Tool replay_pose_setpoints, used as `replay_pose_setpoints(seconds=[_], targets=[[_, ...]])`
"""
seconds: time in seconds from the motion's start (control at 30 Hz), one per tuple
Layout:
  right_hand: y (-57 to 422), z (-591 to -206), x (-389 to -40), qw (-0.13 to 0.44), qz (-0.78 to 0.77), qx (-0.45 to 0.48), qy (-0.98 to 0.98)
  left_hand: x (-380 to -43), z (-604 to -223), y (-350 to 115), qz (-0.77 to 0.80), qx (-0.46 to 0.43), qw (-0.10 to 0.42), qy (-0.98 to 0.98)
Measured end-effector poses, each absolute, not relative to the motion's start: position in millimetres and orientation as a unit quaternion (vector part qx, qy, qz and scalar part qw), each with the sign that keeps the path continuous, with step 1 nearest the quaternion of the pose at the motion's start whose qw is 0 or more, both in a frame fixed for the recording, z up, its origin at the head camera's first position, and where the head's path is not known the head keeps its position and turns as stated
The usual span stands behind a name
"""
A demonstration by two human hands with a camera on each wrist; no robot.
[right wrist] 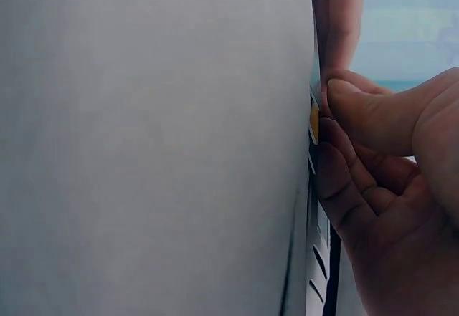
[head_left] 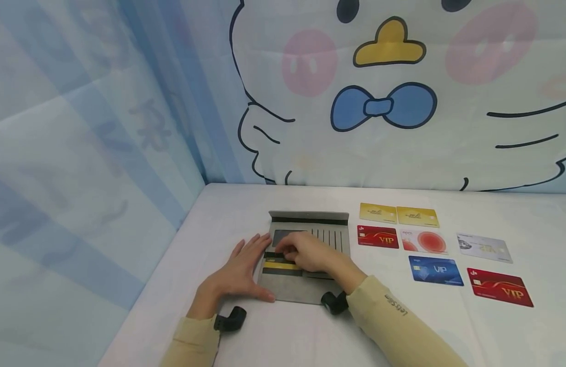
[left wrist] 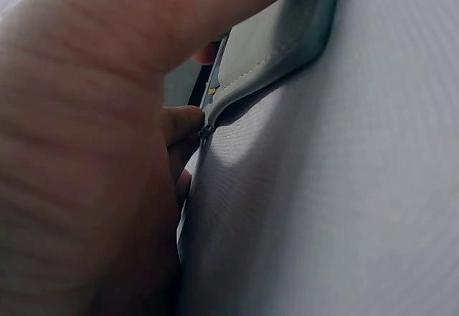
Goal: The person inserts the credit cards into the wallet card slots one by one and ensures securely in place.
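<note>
A grey card wallet (head_left: 287, 293) lies unfolded on the table, with card slots and several dark slits inside. Its left edge is under my left hand (head_left: 239, 275), whose fingers are spread and whose thumb reaches the lower left corner. My right hand (head_left: 308, 251) is over the left slots, fingers bent and fingertips at the slot edge. Just below those fingertips, a yellow card (head_left: 278, 264) shows as a strip in a slot. In the right wrist view, the thumb and fingers (right wrist: 344, 180) are close together beside the wallet's edge; whether they pinch a card is hidden.
Right of the wallet lie two gold cards (head_left: 378, 212), a red VIP card (head_left: 377, 237), a white card with a red circle (head_left: 423, 241), a silver card (head_left: 485, 247), a blue VIP card (head_left: 436, 270) and another red VIP card (head_left: 500, 287). Printed curtains (head_left: 379, 158) hang behind the table.
</note>
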State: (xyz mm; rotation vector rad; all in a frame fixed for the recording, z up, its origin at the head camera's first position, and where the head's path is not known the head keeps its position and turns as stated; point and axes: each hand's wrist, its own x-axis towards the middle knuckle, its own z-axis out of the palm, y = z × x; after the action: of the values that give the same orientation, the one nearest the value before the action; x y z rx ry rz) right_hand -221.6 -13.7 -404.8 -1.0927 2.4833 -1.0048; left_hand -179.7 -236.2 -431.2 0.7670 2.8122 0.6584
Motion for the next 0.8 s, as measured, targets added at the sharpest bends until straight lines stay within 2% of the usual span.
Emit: replay_pose_setpoints(seconds=[0.3,0.8], targets=[[-10,-399,-223,0.146,-0.370,-0.360,0.844,-179,-430,-236,0.220,0.245,0.085,0.940],[18,-395,-221,0.136,-0.384,-0.343,0.846,-179,-433,-234,0.215,0.247,0.070,0.942]])
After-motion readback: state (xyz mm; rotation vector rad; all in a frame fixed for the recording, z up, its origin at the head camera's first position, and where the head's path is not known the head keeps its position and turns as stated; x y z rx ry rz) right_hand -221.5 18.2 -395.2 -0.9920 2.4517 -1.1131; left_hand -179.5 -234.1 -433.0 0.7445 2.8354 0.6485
